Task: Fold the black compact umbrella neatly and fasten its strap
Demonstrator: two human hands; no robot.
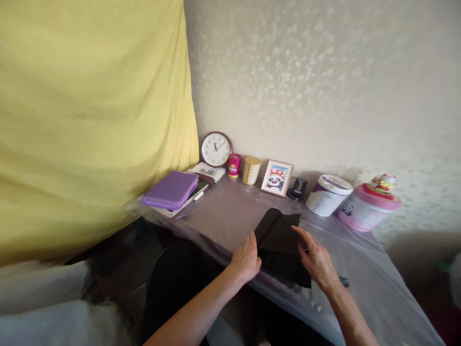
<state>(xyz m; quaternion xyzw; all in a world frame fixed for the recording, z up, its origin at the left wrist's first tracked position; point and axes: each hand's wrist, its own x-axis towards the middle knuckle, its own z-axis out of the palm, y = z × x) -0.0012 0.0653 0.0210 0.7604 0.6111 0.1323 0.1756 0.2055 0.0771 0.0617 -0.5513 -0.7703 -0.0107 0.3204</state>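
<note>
A black cloth [281, 235], folded or layered, lies at the front of the table, its lower part reaching down to the table's near edge. At its left side my left hand [247, 257] is closed on the cloth's edge, the index finger pointing forward along it. On the opposite side my right hand [314, 254] grips the right edge between thumb and fingers, with the index finger stretched to the upper right corner. Part of the cloth is hidden behind the fingers. What kind of item the cloth is I cannot tell.
Along the wall stand a round clock [216, 149], a pink can [234, 166], a yellow-lidded tin [251, 170], a framed panda picture [277, 178], a black stapler-like object [297, 189], a white tub [328, 194] and a pink tub [369, 206]. A purple case [171, 189] lies left, beside a yellow curtain [90, 105].
</note>
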